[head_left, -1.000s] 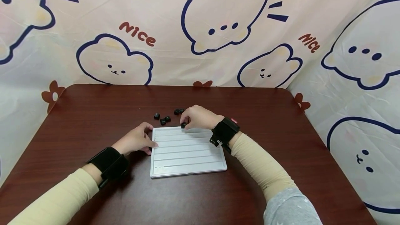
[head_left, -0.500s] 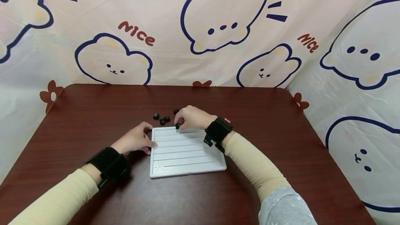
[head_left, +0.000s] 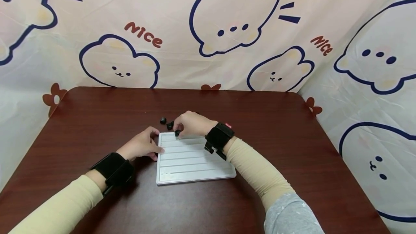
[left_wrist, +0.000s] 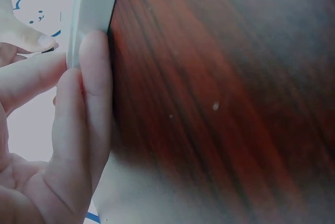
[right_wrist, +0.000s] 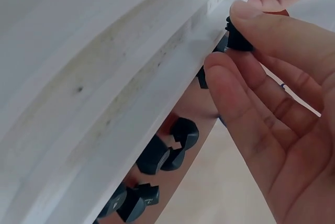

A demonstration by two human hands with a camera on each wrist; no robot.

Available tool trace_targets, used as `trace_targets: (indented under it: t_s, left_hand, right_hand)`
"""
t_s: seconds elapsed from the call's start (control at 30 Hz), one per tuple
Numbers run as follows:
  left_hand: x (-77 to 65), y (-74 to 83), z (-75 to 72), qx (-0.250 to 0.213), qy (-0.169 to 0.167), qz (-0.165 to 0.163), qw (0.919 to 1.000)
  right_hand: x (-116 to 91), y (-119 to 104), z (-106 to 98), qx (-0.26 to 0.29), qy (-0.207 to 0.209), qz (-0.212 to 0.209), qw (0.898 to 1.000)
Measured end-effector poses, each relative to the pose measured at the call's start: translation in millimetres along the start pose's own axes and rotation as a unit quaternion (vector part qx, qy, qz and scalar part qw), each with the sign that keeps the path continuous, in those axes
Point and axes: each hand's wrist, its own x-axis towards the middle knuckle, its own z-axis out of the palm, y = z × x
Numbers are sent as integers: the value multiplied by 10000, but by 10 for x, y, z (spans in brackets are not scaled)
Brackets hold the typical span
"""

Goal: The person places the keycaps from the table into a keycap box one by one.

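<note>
Black cap (head_left: pixel 177 133) held up against a white ridged board (head_left: pixel 195 161)

A person's right hand (head_left: pixel 193 123) gripped that small black cap between thumb and fingers, at the side of the board that faced the bench's (head_left: pixel 276 118) far edge. It was near the board's corner closest to the bench's far left corner. Whether cap and board touched, I couldn't make out.

The left hand (head_left: pixel 139 146) had hold of the board by the side towards the bench's left edge, thumb laid on top and fingers against the outer side. The board lay flat, well in from the bench's left and right edges, its ridges running from side to side.

More loose black caps (head_left: pixel 163 121) sat on the bench, between the board and the bench's far edge; the right hand hid part of that patch, so I won't give a count.

Both wrists wore black straps (head_left: pixel 113 169) above pale yellow sleeves (head_left: pixel 61 208). Behind the bench's far edge hung a cream cloth (head_left: pixel 175 13) with navy bear outlines and the word "Nice" in reddish brown.
</note>
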Motion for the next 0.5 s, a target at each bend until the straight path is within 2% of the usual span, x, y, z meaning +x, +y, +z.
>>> trace_targets:
  t_s: [0.5]
  left_hand:
    - [45, -40, -9, -32, -9, 94, 9999]
  right_hand:
    - [132, -194, 82, -136, -134, -140, 9997]
